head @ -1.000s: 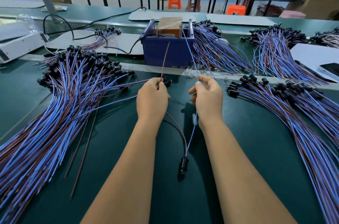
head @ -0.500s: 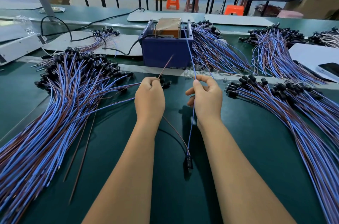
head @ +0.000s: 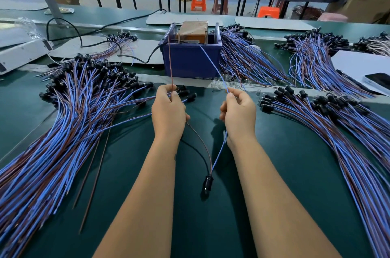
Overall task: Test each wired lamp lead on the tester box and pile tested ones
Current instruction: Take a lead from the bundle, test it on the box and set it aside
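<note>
While my left hand [head: 168, 110] pinches the thin brown wire [head: 170, 61] and my right hand [head: 239, 111] pinches the blue wire [head: 213, 65], both strands rise toward the tester box [head: 191, 55], a square blue plastic bin holding a tan block. Nearer me than the box, the two wires meet at a small black cylindrical lamp socket [head: 207, 184] just above the smooth green mat [head: 274, 173]. Left of the box fans a thick pile of leads [head: 63, 131]; right of it lies another bundle [head: 337, 131].
</note>
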{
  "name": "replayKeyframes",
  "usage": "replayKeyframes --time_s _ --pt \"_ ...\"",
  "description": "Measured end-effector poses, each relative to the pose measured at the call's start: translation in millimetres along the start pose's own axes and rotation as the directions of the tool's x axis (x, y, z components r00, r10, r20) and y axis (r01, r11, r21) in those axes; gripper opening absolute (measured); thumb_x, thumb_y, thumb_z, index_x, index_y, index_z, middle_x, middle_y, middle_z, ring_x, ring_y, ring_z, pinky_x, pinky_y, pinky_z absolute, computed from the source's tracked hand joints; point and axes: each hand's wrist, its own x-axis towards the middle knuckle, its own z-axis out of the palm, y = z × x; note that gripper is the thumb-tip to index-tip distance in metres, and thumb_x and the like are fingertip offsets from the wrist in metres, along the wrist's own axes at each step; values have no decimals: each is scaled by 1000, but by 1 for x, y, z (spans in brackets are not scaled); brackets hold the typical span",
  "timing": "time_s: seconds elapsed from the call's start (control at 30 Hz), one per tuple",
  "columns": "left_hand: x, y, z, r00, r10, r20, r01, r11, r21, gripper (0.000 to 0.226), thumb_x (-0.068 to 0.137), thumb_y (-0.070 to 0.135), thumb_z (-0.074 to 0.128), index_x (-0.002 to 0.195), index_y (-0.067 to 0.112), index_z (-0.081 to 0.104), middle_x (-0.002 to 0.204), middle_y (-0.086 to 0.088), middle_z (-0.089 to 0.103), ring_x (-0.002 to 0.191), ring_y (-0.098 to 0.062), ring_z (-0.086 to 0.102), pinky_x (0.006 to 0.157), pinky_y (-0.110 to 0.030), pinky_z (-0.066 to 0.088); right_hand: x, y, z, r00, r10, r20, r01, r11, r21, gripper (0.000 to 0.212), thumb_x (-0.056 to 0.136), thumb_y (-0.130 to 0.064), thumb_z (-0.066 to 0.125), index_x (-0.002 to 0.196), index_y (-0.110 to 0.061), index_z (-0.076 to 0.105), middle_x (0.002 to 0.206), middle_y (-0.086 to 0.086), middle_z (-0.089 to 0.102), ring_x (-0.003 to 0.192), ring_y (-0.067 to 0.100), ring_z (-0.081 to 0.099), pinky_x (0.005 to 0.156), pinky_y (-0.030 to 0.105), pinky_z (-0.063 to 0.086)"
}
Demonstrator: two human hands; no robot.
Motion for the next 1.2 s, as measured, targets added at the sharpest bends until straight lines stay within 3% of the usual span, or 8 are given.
replayKeyframes --time_s 0.2,0.43,0.77,0.93,1.07,1.2 --pt "4 0 -1 998 -9 -57 8 1000 -14 18 104 20 38 109 29 52 65 5 55 38 -1 43 46 -22 41 3 0 0 998 -4 -60 8 998 67 19 101 -12 43 101 -21 60 61 -3 53 48 8 45 45 18 40" --pt "4 1 1 999 -16 -39 15 1000 -7 17 104 21 38 110 29 52 72 3 60 55 -11 49 59 -30 43 8 0 5 996 -26 -82 29 999 35 17 101 -14 45 106 -22 59 63 -3 55 51 10 48 48 19 43" --pt "5 0 4 1000 -25 -11 26 998 52 17 103 22 39 108 31 53 63 8 60 39 1 44 49 -20 40 10 5 6 998 -38 -55 38 999 -9 22 101 -15 46 117 -19 61 61 -6 57 48 7 48 49 18 43" --pt "6 -1 3 1000 -17 -6 17 997 72 18 103 22 39 110 29 54 64 8 61 39 3 45 48 -20 38 9 5 7 998 -42 -48 41 999 -14 23 100 -13 47 115 -18 63 57 -7 56 46 6 47 49 19 43" --pt "6 -1 3 1000 0 -22 2 997 72 17 103 22 39 110 30 53 64 8 62 42 5 47 43 -11 36 8 5 6 998 -41 -37 40 999 -24 25 100 -13 47 118 -17 63 60 -6 56 47 7 47 49 19 43" --pt "7 -2 3 1000 -2 -29 4 998 60 17 103 23 39 110 32 51 62 8 63 41 3 45 51 -23 37 7 3 5 999 -41 -32 40 999 -28 25 100 -14 47 119 -18 63 61 -4 57 47 6 48 50 18 43"
